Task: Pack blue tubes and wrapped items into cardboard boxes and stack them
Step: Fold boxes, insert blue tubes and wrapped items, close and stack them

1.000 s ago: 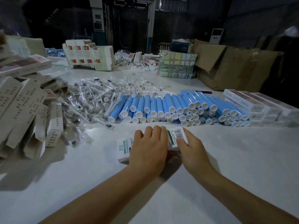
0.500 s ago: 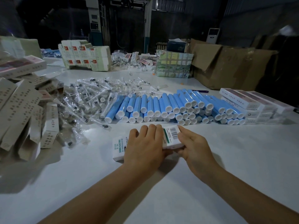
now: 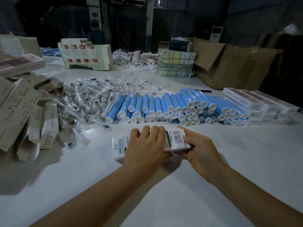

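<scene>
Dim hall — white table (image 3: 213, 185), dark walls (image 3: 254, 17).

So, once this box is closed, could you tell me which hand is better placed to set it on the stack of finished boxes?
Right. The right hand already grips the box at its barcoded end, and the stacked boxes lie on that side.

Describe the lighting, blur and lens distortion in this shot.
Head view: dim overall, background nearly black; the white table is lit from above, both forearms casting soft shadows. Left-edge flat cartons smear with blur and wide-angle stretch. The barcode box and blue tubes stay sharp. Wrapped items glint.
</scene>
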